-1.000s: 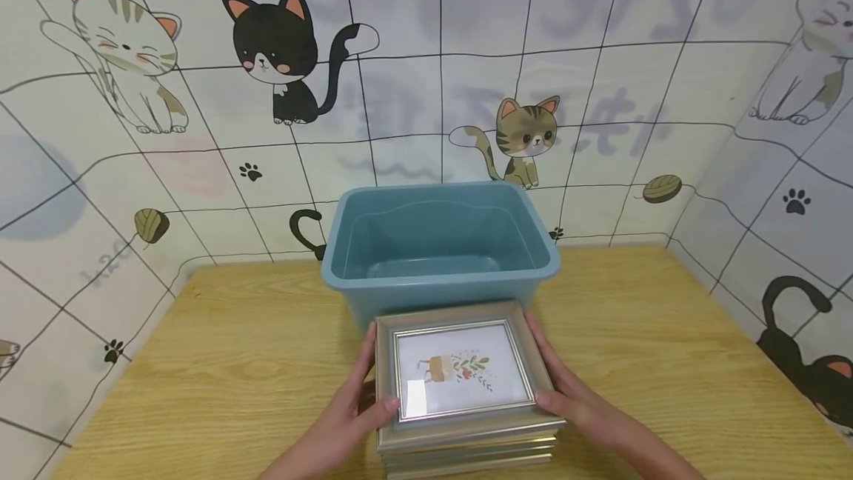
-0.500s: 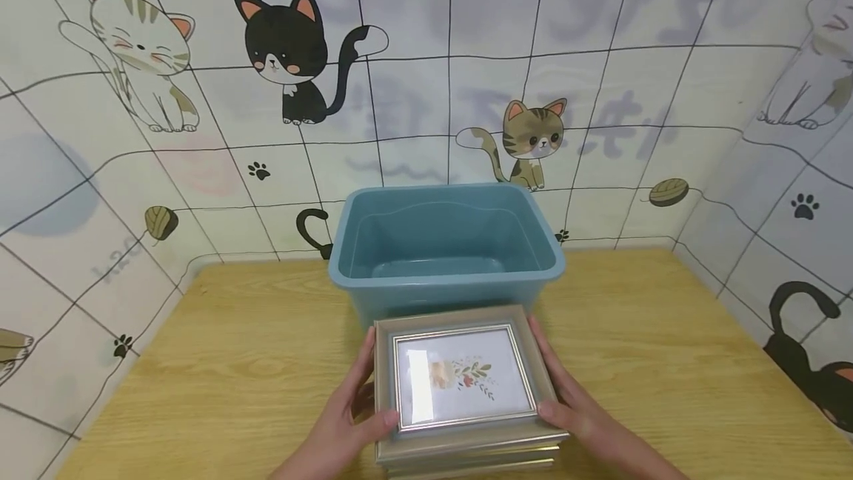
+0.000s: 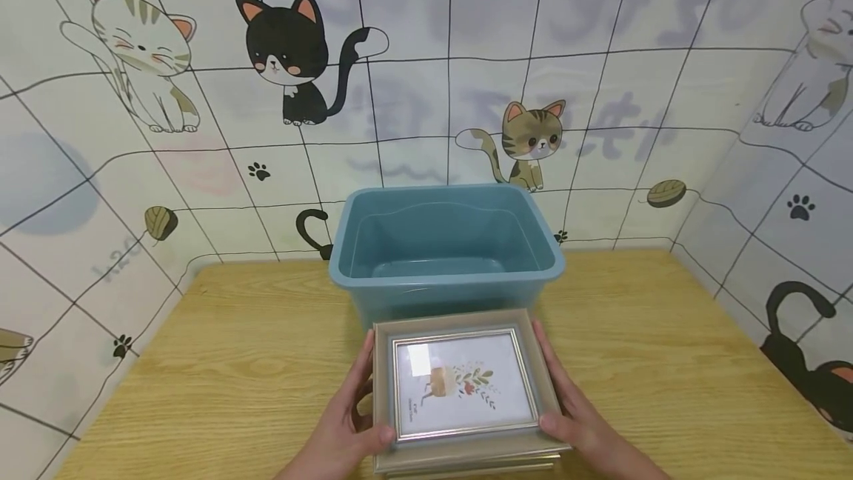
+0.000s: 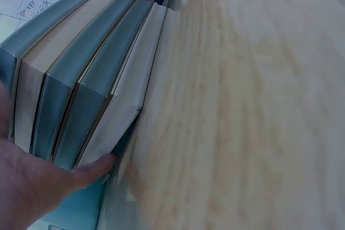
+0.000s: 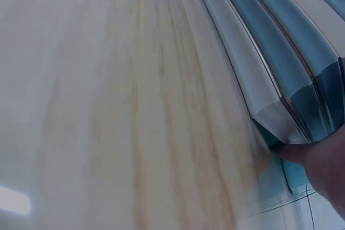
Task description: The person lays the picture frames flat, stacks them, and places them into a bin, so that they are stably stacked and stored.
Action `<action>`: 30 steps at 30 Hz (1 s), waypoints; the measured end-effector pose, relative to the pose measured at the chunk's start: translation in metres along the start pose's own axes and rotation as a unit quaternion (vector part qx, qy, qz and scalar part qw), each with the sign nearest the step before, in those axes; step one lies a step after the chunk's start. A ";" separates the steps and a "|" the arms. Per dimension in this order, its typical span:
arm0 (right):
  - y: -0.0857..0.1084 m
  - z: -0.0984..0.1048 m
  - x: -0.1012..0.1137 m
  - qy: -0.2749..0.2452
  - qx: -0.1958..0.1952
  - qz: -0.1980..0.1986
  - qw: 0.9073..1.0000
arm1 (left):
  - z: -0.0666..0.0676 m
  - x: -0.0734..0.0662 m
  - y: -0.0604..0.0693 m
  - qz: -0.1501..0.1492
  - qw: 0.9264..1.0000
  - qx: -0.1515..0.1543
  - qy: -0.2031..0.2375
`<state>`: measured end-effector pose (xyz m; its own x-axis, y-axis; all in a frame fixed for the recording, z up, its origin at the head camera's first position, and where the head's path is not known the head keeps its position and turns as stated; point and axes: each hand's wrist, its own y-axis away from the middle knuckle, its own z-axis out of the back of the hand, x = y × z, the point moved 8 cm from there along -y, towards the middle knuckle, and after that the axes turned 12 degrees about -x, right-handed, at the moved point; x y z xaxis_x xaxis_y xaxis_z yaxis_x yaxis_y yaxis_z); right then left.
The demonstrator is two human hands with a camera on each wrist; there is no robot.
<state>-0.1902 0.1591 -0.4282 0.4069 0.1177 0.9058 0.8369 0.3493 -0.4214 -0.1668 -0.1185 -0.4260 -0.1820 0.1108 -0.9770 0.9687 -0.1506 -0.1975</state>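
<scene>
A stack of several picture frames (image 3: 460, 387) sits at the front middle of the table, its top one showing a flower print behind glass. My left hand (image 3: 336, 424) grips the stack's left side, thumb at the top frame's near corner. On the opposite side my right hand (image 3: 583, 421) grips likewise. The left wrist view shows alternating blue-looking and pale frame edges (image 4: 102, 84), with a finger reaching the lowest one. In the right wrist view a finger reaches under the bottom frame (image 5: 237, 52). Directly behind the stack stands a blue plastic bin (image 3: 446, 284) with nothing inside.
The light wood table (image 3: 253, 361) spreads to both sides of the stack. A wall covering (image 3: 413, 110) with cartoon cats and a grid pattern rises behind the bin and along both sides.
The stack's top has tipped slightly toward me, and its near edge sits lower in the head view. Glare has shifted on the glass. Both hands keep their grip; the bin stays put.
</scene>
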 end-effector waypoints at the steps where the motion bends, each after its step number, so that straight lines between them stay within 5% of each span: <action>1: 0.000 0.000 0.000 0.000 -0.001 0.000 1.000 | 0.000 0.000 0.000 -0.001 1.000 -0.001 -0.002; 6: -0.001 -0.002 -0.003 0.002 -0.010 -0.011 1.000 | 0.007 0.002 -0.004 0.003 0.999 -0.020 -0.027; 15: 0.001 -0.004 -0.009 0.032 -0.035 -0.111 0.993 | 0.013 -0.002 -0.006 0.025 0.997 -0.035 -0.066; 19: 0.000 -0.002 -0.005 0.048 -0.042 -0.118 0.991 | 0.010 -0.010 -0.011 0.011 0.996 -0.026 -0.086; 26: -0.003 0.000 0.014 0.062 -0.041 -0.077 0.994 | 0.006 -0.022 -0.015 0.049 0.997 -0.018 -0.061; 30: -0.005 0.000 0.026 0.081 -0.048 -0.106 0.990 | 0.003 -0.031 -0.016 0.056 0.997 -0.015 -0.049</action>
<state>-0.1839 0.1605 -0.4021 0.2653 -0.1027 0.9587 0.9374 0.2602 -0.2316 -0.1769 -0.1224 -0.3928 -0.0862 -0.0023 -0.9963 0.9883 -0.1268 -0.0852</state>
